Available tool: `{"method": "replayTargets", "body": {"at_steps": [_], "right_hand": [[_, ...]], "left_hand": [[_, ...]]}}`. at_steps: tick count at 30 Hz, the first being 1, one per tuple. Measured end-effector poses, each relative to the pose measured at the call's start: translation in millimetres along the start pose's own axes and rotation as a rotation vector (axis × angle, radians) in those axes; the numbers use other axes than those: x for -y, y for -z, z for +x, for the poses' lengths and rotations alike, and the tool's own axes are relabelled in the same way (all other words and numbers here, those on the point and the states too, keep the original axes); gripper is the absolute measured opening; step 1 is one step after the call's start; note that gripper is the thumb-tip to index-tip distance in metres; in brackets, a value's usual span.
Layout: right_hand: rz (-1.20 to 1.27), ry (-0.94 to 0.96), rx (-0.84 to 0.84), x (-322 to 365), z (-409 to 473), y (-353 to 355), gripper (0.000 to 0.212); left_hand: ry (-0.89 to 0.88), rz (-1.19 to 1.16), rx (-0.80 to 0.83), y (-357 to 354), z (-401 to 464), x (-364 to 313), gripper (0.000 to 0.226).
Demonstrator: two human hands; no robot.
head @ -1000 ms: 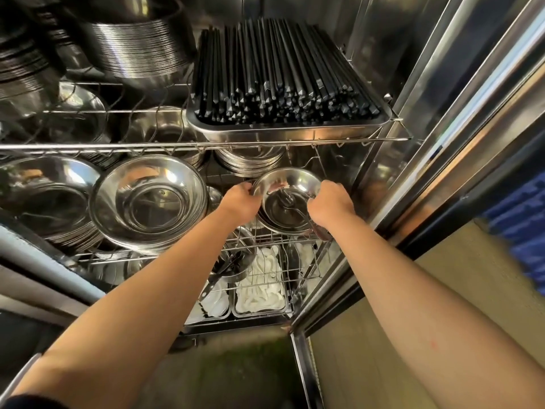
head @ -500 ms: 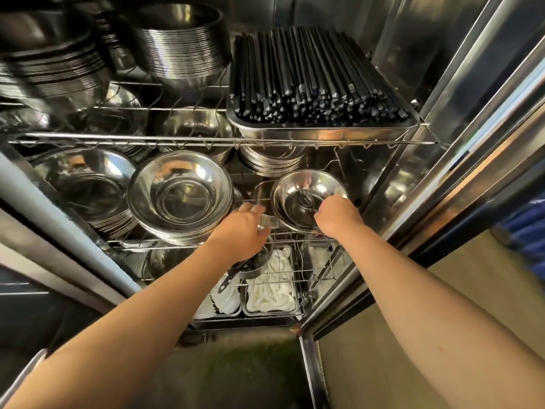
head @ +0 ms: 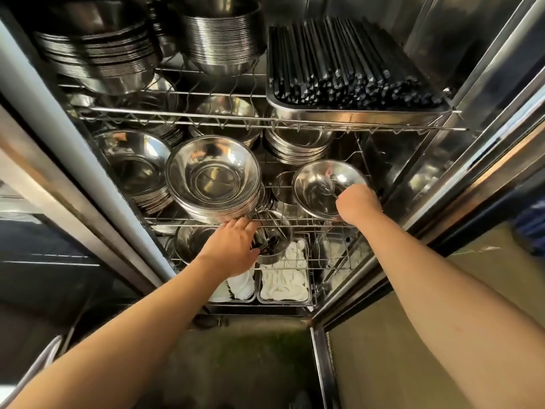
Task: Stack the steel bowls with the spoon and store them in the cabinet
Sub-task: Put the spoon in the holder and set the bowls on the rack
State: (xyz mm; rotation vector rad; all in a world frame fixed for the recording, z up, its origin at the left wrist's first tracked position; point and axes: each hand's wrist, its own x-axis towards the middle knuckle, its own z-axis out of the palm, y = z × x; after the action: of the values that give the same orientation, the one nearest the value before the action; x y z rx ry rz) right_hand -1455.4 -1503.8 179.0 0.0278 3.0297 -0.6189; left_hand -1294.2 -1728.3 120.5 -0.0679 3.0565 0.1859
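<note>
Both hands are inside the open stainless-steel cabinet (head: 460, 93). My right hand (head: 358, 203) is closed over the near rim of the small shiny steel bowl (head: 321, 187), which sits tilted toward me at the right end of the middle wire shelf (head: 295, 222). A slim steel spoon (head: 326, 188) lies inside it, though glare makes its outline hard to follow, and I cannot tell whether one bowl or a nested pair is under my grip. My left hand (head: 233, 249) is loosely spread and holds nothing; its fingertips rest at the front wire of that shelf, just below the tall stack of wide steel bowls (head: 213, 184) to the left.

As I judge it, the stacking is done and the bowl with its spoon is already in the cabinet. What is left is small: settle the bowl level so it will not slide forward, let go, draw both arms out and shut the door.

Above, a steel tray of black chopsticks (head: 348, 63) fills the top shelf; below, trays of white folded cloths (head: 284, 278) line the bottom.
</note>
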Motion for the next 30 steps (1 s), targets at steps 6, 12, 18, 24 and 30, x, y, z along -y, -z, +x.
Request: {"method": "replayTargets", "body": {"at_steps": [6,12,18,24,30], "right_hand": [[0.046,0.127,0.086,-1.6,-26.5,13.1,0.028],[0.116,0.23,0.108,-5.7,-60.8,18.1,0.025],[0.248,0.272,0.221,-20.9,-88.0,15.4,0.008],[0.257,0.326,0.388,-31.3,-104.9,-4.0,0.007],[0.233,0.261,0.449,-29.5,-99.4,-51.5,0.013]], "left_hand": [[-0.015,-0.008,-0.022,-2.1,-2.8,2.9,0.07],[-0.019,0.019,-0.038,-8.0,-5.8,4.5,0.072],[-0.054,0.036,-0.053,-11.5,-6.4,7.8,0.076],[-0.066,0.032,-0.053,-12.3,-6.5,8.7,0.078],[-0.047,0.009,-0.044,-10.5,-7.1,7.1,0.077]]}}
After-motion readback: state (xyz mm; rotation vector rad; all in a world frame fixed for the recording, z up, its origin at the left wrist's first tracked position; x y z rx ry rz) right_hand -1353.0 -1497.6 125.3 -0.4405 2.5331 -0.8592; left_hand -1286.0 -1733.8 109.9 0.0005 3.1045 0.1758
